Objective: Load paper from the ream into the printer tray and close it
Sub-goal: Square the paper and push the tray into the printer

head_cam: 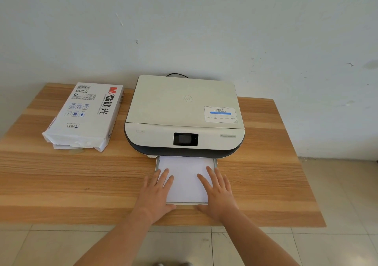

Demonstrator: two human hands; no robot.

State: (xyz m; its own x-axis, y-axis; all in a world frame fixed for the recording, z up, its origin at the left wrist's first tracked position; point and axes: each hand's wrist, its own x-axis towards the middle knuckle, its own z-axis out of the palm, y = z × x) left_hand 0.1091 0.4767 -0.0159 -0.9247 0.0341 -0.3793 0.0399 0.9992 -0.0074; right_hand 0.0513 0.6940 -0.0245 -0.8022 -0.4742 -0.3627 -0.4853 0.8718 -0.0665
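Note:
A white and black printer stands on the wooden table, its lid down. Its paper tray is pulled out toward me, and a stack of white paper lies in it. My left hand rests flat on the stack's near left corner, fingers spread. My right hand lies flat on the near right corner, fingers spread too. Both thumbs sit at the tray's front edge. Neither hand grips anything. The opened paper ream lies to the left of the printer, its torn end facing me.
The wooden table stands against a white wall. A black cable runs out behind the printer. Tiled floor shows to the right and in front of the table's edge.

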